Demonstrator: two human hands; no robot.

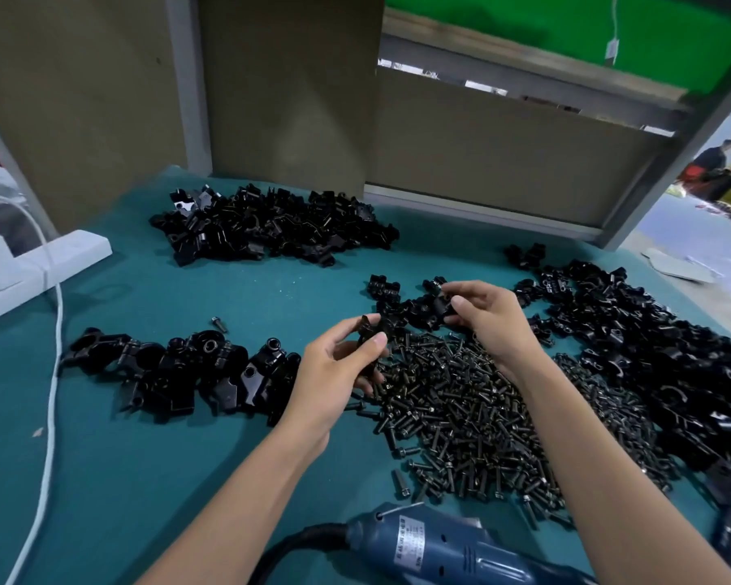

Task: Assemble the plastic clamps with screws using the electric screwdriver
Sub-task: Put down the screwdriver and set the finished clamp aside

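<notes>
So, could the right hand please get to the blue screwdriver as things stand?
Probably not at once: the right hand pinches a clamp piece. The screwdriver itself lies uncovered, close by.

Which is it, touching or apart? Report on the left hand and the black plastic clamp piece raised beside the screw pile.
Touching. The head view shows the left hand pinching the black plastic clamp piece between thumb and fingers.

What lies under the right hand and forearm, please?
A heap of dark screws spreads beneath the right hand on the green mat. Whatever sits directly below the forearm is covered.
</notes>
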